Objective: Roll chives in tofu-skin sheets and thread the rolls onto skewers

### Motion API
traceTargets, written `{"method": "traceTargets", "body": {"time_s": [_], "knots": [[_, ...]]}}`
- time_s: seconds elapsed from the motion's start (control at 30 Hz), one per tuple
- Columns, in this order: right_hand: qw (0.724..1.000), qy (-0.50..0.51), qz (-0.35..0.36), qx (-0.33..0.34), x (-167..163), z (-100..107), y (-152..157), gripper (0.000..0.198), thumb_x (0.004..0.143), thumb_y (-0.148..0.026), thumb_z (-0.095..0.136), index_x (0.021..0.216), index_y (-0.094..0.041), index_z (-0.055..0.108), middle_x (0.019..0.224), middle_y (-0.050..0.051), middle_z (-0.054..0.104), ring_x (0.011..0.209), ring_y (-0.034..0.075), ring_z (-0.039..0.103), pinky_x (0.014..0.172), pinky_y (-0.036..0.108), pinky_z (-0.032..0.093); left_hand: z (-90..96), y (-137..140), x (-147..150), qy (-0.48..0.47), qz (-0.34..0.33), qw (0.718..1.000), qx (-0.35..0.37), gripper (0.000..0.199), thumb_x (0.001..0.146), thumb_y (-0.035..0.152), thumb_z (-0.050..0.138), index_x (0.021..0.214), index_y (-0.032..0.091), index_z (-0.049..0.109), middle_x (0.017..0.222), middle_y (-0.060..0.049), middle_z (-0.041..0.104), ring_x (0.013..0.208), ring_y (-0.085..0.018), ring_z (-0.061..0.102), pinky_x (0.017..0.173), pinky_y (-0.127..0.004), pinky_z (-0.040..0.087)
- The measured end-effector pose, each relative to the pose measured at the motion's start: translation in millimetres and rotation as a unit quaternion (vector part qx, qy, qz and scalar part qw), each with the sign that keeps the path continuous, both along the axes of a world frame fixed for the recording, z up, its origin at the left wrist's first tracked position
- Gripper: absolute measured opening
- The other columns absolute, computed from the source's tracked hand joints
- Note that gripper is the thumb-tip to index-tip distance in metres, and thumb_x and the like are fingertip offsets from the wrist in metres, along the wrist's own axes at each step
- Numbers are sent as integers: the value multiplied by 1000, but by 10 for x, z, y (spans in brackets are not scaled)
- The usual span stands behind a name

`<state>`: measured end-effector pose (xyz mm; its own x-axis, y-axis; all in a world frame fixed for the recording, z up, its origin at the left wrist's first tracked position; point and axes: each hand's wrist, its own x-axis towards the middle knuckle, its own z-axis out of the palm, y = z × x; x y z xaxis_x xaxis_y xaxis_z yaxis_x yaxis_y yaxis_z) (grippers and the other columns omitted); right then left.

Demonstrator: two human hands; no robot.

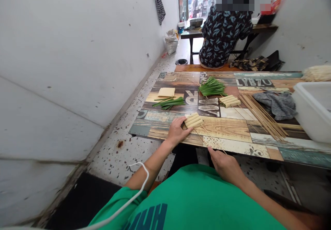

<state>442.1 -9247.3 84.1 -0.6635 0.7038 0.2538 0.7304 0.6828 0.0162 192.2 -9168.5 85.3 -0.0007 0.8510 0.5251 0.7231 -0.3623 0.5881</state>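
Note:
My left hand (177, 132) grips the side of several pale rolls of tofu skin (193, 120) laid side by side near the table's front edge. Thin wooden skewers (205, 130) stick out of the rolls towards me. With its fingers pinched, my right hand (224, 163) holds the near end of a skewer at the edge. Beyond my left hand lie a small bunch of cut green chives (172, 102) and a stack of flat tofu skin sheets (166, 92). Further right rests another skewered group of rolls (229, 101), green showing at the ends.
A larger chive pile (212, 86) lies at the table's middle back. Right of it are many loose bamboo skewers (263, 116), a grey cloth (278, 104) and a white plastic tub (310, 114). A person (224, 37) sits beyond the table; a wall (77, 50) runs along the left.

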Motion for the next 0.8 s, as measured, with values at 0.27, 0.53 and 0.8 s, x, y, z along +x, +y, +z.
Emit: {"method": "traceTargets", "body": {"time_s": [0.27,0.53,0.8], "knots": [[994,-63,-19,-87,-75,199,44,40,88,-13,46,124,-10,64,90,13,75,66,19,70,55,24,51,-81,27,-33,8,-7,1000,6,35,69,30,82,99,16,73,108,-14,73,102,-27,68,93,-45,55],[977,-108,-46,-178,-221,457,105,43,90,-12,44,130,-7,59,101,16,74,81,24,73,65,31,57,-92,32,-35,7,-5,1000,4,32,69,31,83,97,17,74,108,-13,73,101,-27,69,92,-43,56],[967,-111,-62,-219,-316,563,141,45,90,-8,43,133,-6,57,102,17,74,89,25,72,71,31,56,-78,38,-33,7,-7,1000,2,30,68,28,82,95,18,75,105,-12,74,98,-26,69,91,-43,56]]}}
